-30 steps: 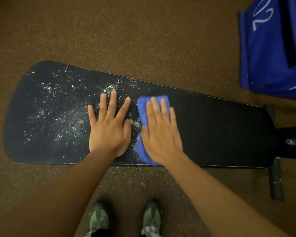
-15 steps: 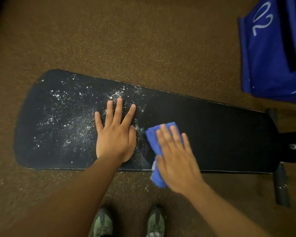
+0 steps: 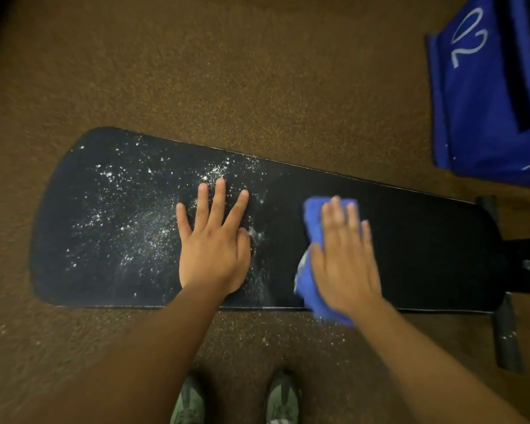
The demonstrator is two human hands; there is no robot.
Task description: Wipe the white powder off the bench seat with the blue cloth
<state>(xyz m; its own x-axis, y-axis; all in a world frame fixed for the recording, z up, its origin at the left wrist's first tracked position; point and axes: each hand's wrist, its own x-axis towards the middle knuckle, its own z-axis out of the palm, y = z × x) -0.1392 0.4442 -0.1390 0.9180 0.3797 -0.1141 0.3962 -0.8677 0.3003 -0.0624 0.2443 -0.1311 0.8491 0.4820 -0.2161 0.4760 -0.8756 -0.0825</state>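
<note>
A long black bench seat [image 3: 410, 240] lies across the view. White powder [image 3: 126, 228] speckles its left half and the strip around my left thumb. My left hand [image 3: 211, 243] rests flat on the seat, fingers spread, holding nothing. My right hand [image 3: 343, 255] presses flat on the blue cloth [image 3: 312, 228], which sits on the seat's right-of-centre part and hangs a little over the near edge. The cloth is partly hidden under the hand.
Brown carpet [image 3: 257, 87] surrounds the bench, with powder specks on it by the near edge. A blue bag [image 3: 484, 96] with white print lies at the top right. The bench's black frame and foot bar [image 3: 507, 338] are at the right. My shoes [image 3: 236, 399] stand below.
My right hand has slid the cloth to the right and away from the near edge, away from my left hand. The left hand has stayed planted.
</note>
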